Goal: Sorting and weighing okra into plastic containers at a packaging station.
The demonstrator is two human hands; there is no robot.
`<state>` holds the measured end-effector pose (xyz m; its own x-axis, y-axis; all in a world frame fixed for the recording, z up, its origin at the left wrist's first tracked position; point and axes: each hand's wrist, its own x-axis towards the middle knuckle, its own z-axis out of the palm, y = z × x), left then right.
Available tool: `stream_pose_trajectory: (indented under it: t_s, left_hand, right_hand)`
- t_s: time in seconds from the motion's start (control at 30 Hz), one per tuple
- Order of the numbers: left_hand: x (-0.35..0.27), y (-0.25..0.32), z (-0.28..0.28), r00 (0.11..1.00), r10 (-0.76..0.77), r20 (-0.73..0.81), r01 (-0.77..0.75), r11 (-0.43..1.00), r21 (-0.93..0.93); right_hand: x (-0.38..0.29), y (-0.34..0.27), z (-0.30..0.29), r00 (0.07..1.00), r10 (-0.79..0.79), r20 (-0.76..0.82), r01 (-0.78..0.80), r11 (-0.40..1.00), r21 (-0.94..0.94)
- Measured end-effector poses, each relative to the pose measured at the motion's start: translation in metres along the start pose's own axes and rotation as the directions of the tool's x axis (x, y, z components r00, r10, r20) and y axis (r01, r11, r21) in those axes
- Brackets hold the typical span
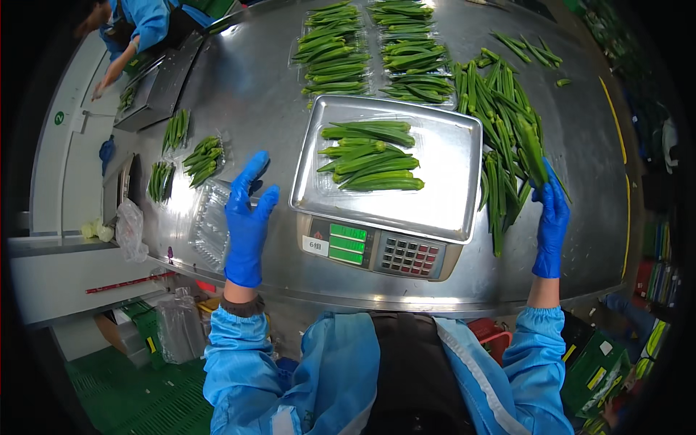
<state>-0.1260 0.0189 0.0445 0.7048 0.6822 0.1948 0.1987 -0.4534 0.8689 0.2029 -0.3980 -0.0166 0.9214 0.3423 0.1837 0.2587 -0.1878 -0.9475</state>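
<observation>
A digital scale [391,255] with a steel pan [446,163] stands before me. On the pan lies a clear plastic tray [321,185] with several green okra pods [375,163] side by side. My left hand [247,223], in a blue glove, is left of the scale with thumb and fingers apart and nothing in it. Beside it are empty clear plastic trays [209,223], nested together and partly hidden by the hand. To the right of the scale, my gloved right hand [552,223] grips an okra pod [533,155] at the edge of a loose okra pile [495,109].
Rows of okra-filled trays [334,60] extend behind the scale. Okra bundles [204,160] sit at the left, near a metal box-like unit [163,81] and a co-worker's arm [117,68]. Stray pods [535,51] lie far right. The steel table's front edge [380,302] is close to my body.
</observation>
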Motion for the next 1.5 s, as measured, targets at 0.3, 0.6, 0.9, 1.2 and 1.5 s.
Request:
stream_pose_trajectory:
  t_s: [0.3,0.6,0.9,1.2,1.5]
  left_hand:
    - [0.013,0.015,0.041,0.986,0.128,0.11,-0.126,0.992,-0.029]
    - [0.034,0.001,0.088,0.978,0.165,0.129,-0.163,0.986,-0.027]
    - [0.044,-0.001,0.091,0.952,0.275,0.132,-0.263,0.96,-0.1]
    - [0.059,0.009,0.127,0.861,0.364,0.354,-0.467,0.842,0.269]
    - [0.045,-0.007,0.014,0.976,0.146,-0.163,-0.141,0.989,0.039]
  right_hand:
    - [0.022,-0.094,0.144,0.799,-0.344,0.494,0.322,0.937,0.132]
    - [0.05,-0.111,0.19,0.707,-0.03,0.707,-0.045,0.995,0.087]
    - [0.027,-0.068,0.178,0.973,-0.017,0.232,-0.108,0.852,0.513]
    - [0.0,-0.065,0.276,0.996,-0.081,-0.034,0.088,0.912,0.401]
    - [0.015,-0.071,0.114,0.991,0.054,0.126,-0.123,0.758,0.641]
